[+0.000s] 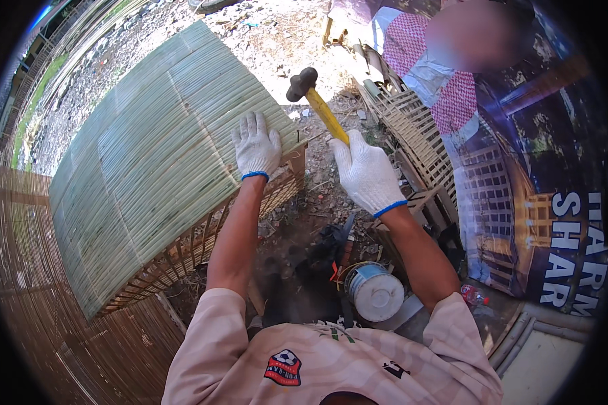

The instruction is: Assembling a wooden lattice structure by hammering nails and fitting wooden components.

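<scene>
Nearest, on the ground between the forearms: white lidded bucket (375,292). Right hand (366,174), gloved, closed around the yellow handle of a hammer (315,99), dark head raised above the panel's corner. Left hand (256,147), gloved, fingers spread flat on the bamboo slat panel (148,155), near its right edge. Beyond: bamboo lattice frame (412,128), then littered ground (277,34).
</scene>
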